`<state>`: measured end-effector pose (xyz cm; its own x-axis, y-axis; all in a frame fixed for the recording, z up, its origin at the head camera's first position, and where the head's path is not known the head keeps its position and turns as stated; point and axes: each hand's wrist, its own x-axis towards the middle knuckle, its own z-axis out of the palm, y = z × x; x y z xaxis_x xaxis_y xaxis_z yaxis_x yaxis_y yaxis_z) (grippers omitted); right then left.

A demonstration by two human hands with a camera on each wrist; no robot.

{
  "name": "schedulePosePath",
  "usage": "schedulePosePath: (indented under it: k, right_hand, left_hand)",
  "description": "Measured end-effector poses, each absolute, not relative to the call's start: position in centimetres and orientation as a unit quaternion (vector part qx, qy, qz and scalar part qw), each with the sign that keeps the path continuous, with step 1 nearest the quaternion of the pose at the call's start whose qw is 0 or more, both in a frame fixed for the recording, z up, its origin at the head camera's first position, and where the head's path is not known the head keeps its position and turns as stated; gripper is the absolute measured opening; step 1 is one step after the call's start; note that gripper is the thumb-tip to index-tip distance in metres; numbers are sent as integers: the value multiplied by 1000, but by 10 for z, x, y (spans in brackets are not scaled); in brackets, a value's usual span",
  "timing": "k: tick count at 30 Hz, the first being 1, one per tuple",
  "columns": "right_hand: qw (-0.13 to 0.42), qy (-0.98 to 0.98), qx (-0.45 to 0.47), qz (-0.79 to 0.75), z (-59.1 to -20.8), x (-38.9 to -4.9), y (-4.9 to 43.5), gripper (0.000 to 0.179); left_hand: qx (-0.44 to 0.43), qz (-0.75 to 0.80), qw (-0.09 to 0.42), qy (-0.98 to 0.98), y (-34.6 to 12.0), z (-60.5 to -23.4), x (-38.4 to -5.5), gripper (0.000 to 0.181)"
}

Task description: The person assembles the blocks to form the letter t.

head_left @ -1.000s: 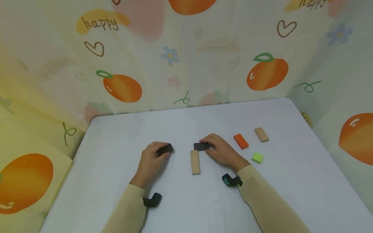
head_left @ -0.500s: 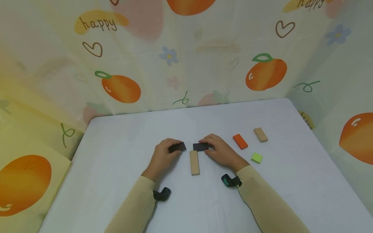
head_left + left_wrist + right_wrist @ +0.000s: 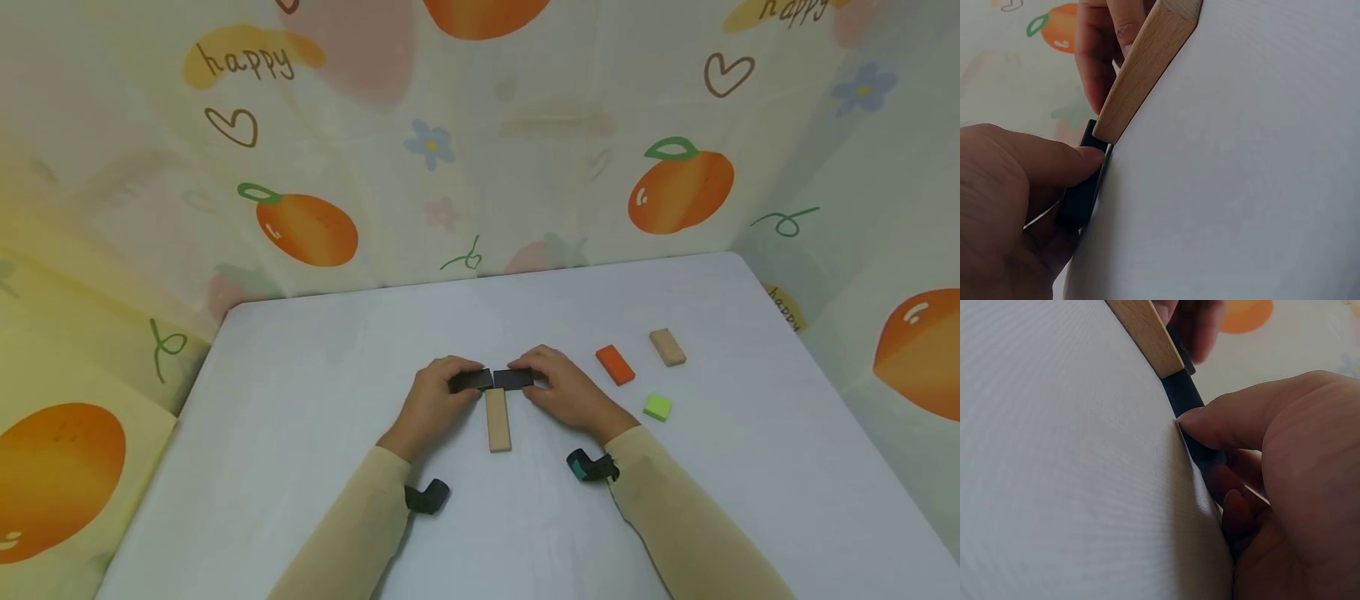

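My left hand (image 3: 433, 402) pinches a black block (image 3: 472, 381) between thumb and fingers, low at the white tabletop. Its inner end sits right at the end of a second black block (image 3: 513, 380), which my right hand (image 3: 564, 387) pinches from the right. The two lie in a row, left to right. Below where they meet, a natural wooden block (image 3: 498, 421) lies lengthwise toward me, its far end up against them. In the left wrist view the thumb presses the side of the black block (image 3: 1079, 197) close to the wooden block (image 3: 1147, 65).
To the right of my right hand lie an orange block (image 3: 615, 365), a lime green block (image 3: 657, 407) and another wooden block (image 3: 667, 347). The white table (image 3: 315, 350) ends at a patterned curtain (image 3: 480, 167) behind and at both sides.
My left hand has carried its black block rightward, up to the end of the other black block. The right hand keeps its pinch in place; the view has shifted slightly.
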<state>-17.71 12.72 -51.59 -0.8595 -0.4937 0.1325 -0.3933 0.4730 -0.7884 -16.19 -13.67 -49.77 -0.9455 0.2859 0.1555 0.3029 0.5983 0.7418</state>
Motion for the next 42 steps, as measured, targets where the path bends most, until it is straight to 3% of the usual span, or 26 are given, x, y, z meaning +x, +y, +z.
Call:
schedulePosePath:
  k: [24, 35, 42]
  right_hand:
    - [53, 851, -267, -450, -514, -175, 125, 40]
    - [75, 850, -243, -462, -513, -178, 133, 46]
    - [66, 850, -245, -461, -513, -177, 135, 45]
  left_hand:
    - [-181, -402, 8, -897, -140, -500, -160, 38]
    - [-283, -326, 74, -899, -138, -495, -136, 39]
    - [-325, -289, 63, -898, -135, -499, -125, 42]
